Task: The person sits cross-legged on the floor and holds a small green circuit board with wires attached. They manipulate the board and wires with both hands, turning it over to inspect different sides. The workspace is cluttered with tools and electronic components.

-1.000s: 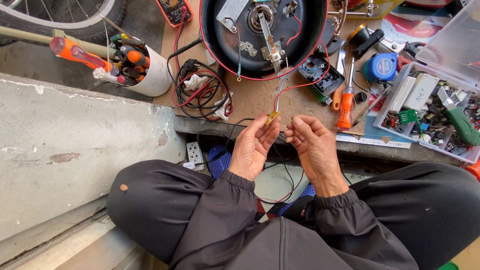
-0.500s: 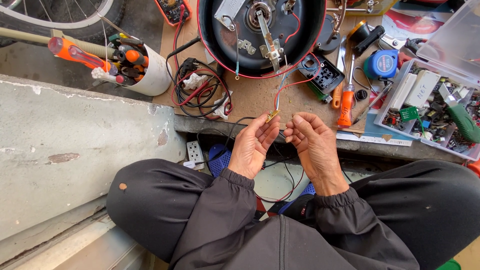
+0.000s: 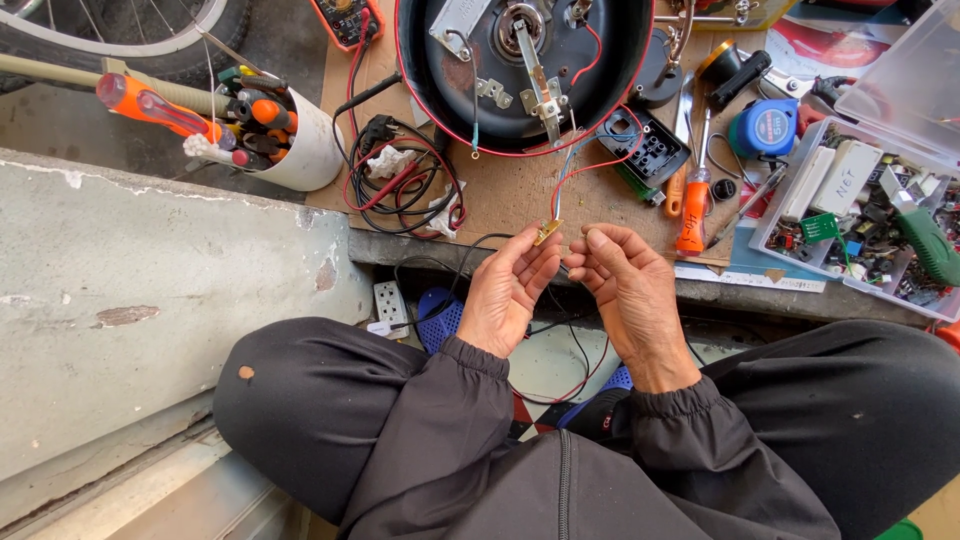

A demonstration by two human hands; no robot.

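My left hand (image 3: 512, 290) pinches a small yellowish connector piece (image 3: 547, 232) at the end of red and blue wires (image 3: 580, 172). These wires run up to the upturned round black appliance base (image 3: 520, 75). My right hand (image 3: 628, 290) is beside the left, fingertips closed near the same wire end; what it grips is too small to tell. Both hands hover over the near edge of the brown cardboard sheet (image 3: 510, 195).
A coil of red and black leads (image 3: 400, 185) and a white cup of screwdrivers (image 3: 290, 145) lie left. An orange screwdriver (image 3: 692, 215), a blue tape measure (image 3: 765, 125) and a clear parts box (image 3: 860, 210) lie right. A concrete ledge (image 3: 150, 280) is at my left.
Both hands stayed together on the wire end and shifted slightly; the view has moved a little.
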